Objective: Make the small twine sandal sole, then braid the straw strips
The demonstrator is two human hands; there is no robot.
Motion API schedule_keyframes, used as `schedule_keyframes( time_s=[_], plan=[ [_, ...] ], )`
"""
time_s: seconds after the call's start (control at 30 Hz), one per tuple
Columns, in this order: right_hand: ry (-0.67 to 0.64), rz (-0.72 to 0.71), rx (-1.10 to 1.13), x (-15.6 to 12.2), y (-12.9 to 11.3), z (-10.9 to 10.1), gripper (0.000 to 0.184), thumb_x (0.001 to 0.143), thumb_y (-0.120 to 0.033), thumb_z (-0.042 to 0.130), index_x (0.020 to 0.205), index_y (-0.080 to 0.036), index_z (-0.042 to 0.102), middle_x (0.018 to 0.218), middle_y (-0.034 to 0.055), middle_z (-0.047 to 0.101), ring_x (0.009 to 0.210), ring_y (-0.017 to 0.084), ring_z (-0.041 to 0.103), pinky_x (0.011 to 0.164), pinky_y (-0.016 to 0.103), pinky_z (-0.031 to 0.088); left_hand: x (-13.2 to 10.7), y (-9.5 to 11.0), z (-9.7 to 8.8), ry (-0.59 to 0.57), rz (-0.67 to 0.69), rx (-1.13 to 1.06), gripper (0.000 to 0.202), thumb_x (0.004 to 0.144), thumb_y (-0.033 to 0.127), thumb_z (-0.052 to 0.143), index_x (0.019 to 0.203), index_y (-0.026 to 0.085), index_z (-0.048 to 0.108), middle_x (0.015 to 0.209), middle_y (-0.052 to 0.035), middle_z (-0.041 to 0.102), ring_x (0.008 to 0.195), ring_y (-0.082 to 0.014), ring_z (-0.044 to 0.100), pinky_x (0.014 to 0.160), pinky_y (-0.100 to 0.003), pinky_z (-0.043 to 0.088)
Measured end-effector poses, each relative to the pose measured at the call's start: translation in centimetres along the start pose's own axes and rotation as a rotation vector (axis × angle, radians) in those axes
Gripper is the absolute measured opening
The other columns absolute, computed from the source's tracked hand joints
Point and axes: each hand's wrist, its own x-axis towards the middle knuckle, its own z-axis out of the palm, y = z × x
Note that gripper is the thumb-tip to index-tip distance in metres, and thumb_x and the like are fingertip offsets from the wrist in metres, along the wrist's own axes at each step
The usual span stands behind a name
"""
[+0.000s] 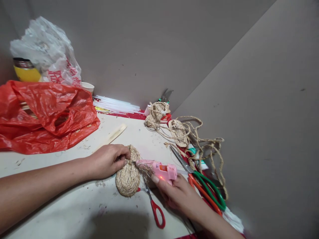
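Observation:
My left hand [109,161] pinches the side of a sole-shaped piece of coiled straw rope [128,179] lying on the table. Wrapped in my right hand [178,192] is a pink hot glue gun [163,168] with a small orange-red light glowing on it. Its nozzle meets the straw piece close to my left fingertips; I cannot tell whether glue is coming out. Just below the gun lie small scissors with red handles [157,214], their blades partly hidden.
Large scissors with green and orange handles [206,189] lie right, beside tangled straw rope [194,132]. A wooden stick [117,133] lies behind my left hand. Glue sticks [117,105], a red plastic bag [47,122] and a yellow cup [27,73] stand toward the wall [139,43].

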Motion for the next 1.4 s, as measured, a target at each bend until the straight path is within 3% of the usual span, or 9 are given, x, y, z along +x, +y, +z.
schedule_keyframes(
  time_s=[0.1,0.23,0.43,0.63,0.97,1.13,1.4],
  plan=[
    [-0.028,0.073,0.075,0.0,0.5,0.0,0.045,0.084,-0.046,0.048,0.048,-0.021,0.042,0.042,-0.0041,0.040,0.045,0.011,0.041,0.048,0.023,0.036,0.0,-0.1,0.1,0.017,0.004,-0.020,0.015,0.080,0.016,0.048,0.090,0.019,0.059,0.076,0.0013,0.059,0.067,-0.0116,0.052,0.063,-0.023,0.039],
    [-0.098,0.148,0.185,0.4,1.4,0.2,0.047,0.085,-0.052,0.045,0.050,-0.020,0.041,0.040,-0.0050,0.039,0.038,0.009,0.037,0.040,0.022,0.028,0.1,-0.3,0.2,0.010,0.067,-0.038,0.024,0.081,0.014,0.047,0.098,0.022,0.063,0.090,-0.0009,0.062,0.082,-0.0134,0.056,0.074,-0.025,0.042],
    [-0.142,0.175,0.238,0.4,1.6,-0.1,0.050,0.084,-0.057,0.045,0.051,-0.020,0.041,0.041,-0.0052,0.040,0.037,0.008,0.038,0.040,0.021,0.028,0.1,-0.2,0.0,-0.028,0.091,0.031,0.023,0.080,0.013,0.047,0.093,0.021,0.065,0.087,-0.0012,0.061,0.082,-0.0141,0.056,0.074,-0.025,0.043],
    [-0.047,0.245,0.144,-0.1,1.3,-0.8,0.054,0.079,-0.063,0.043,0.047,-0.020,0.042,0.039,-0.0036,0.041,0.037,0.008,0.039,0.041,0.021,0.030,0.1,-0.1,-0.1,-0.035,0.072,0.039,0.022,0.079,0.013,0.047,0.091,0.020,0.064,0.088,-0.0009,0.061,0.081,-0.0138,0.056,0.074,-0.025,0.042],
    [-0.074,0.238,0.214,0.4,1.0,0.1,0.048,0.082,-0.055,0.046,0.050,-0.019,0.042,0.041,-0.0054,0.039,0.036,0.007,0.038,0.039,0.020,0.030,0.3,-0.1,0.3,-0.023,0.026,0.012,0.021,0.077,0.014,0.047,0.088,0.021,0.063,0.086,-0.0005,0.061,0.078,-0.0135,0.055,0.071,-0.024,0.040],
    [-0.086,0.217,0.181,0.2,1.2,-0.1,0.048,0.085,-0.052,0.045,0.050,-0.019,0.042,0.041,-0.0050,0.040,0.036,0.008,0.040,0.039,0.020,0.030,0.5,-0.1,0.2,-0.020,-0.048,-0.070,0.017,0.076,0.015,0.046,0.084,0.020,0.061,0.076,0.0008,0.058,0.067,-0.0112,0.050,0.062,-0.022,0.037],
    [-0.109,0.239,0.236,0.3,1.5,0.0,0.051,0.083,-0.056,0.046,0.048,-0.019,0.043,0.041,-0.0049,0.041,0.035,0.007,0.039,0.037,0.019,0.029,0.7,0.5,-0.4,-0.016,-0.182,-0.372,0.009,0.069,0.013,0.049,0.077,0.018,0.048,0.060,0.0065,0.042,0.054,-0.0082,0.039,0.052,-0.020,0.033]
  ],
)
